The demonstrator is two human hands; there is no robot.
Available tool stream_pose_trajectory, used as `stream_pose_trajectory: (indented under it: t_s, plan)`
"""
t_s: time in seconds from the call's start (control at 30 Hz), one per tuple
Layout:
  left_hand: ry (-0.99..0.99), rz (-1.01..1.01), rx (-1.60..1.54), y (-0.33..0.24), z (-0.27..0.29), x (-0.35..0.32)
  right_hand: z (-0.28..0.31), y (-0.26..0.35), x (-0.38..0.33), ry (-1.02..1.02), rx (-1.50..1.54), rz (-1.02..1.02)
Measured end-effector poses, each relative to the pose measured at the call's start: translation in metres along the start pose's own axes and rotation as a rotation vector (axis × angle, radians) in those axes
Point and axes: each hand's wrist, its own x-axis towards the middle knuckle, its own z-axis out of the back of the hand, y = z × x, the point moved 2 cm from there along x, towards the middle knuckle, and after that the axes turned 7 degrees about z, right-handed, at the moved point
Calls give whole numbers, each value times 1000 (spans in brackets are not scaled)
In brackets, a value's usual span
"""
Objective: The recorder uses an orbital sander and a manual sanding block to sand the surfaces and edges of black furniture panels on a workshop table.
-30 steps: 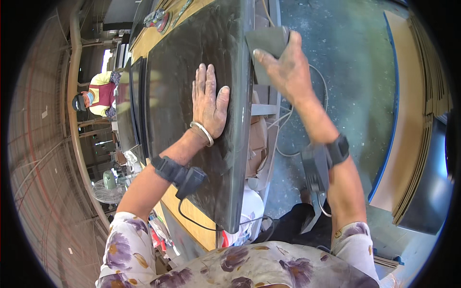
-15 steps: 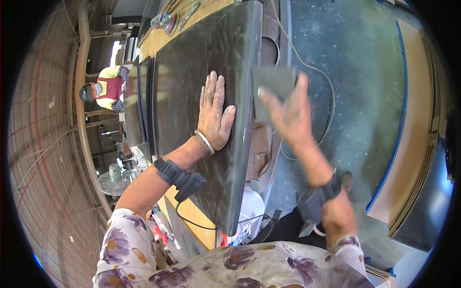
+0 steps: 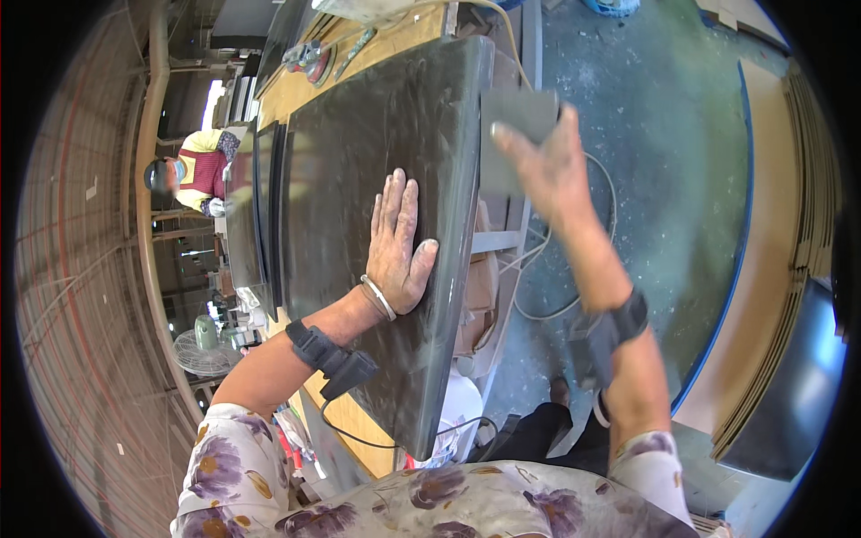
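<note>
A large dark panel (image 3: 359, 134) with a rounded, glossy right edge and pale dusty smears lies on a wooden workbench. My left hand (image 3: 397, 251) rests flat on the panel's top, fingers together and stretched out, thumb apart. My right hand (image 3: 552, 170) grips a dark grey flat sanding pad (image 3: 516, 125) and holds it against the panel's right edge. Thumb and fingers wrap the pad from the near side. The palm side of the right hand is slightly blurred, and the pad's face toward the panel is hidden.
An orbital sander (image 3: 309, 61) sits on the wooden bench (image 3: 386, 45) at the far end. A pale hose (image 3: 614, 193) loops over the floor. Stacked boards (image 3: 762, 233) stand at the right. A person (image 3: 202, 170) works at the left, near a fan (image 3: 208, 345). Cardboard (image 3: 477, 296) lies under the panel.
My right hand and the pad have moved slightly away along the panel's edge. The whole view has shifted, so the panel and left hand appear lower. My left hand stays flat on the panel.
</note>
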Motion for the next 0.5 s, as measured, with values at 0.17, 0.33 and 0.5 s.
stream_pose_trajectory:
  t_s: [0.17,0.33,0.5]
  plan:
    - [-4,9,16,-1,0,0,-2,4,-55,30,-95,-206]
    - [5,14,-1,-1,-1,-1,3,-18,30,21,132,48]
    - [5,28,-8,-1,1,1,2,-10,-16,28,57,131]
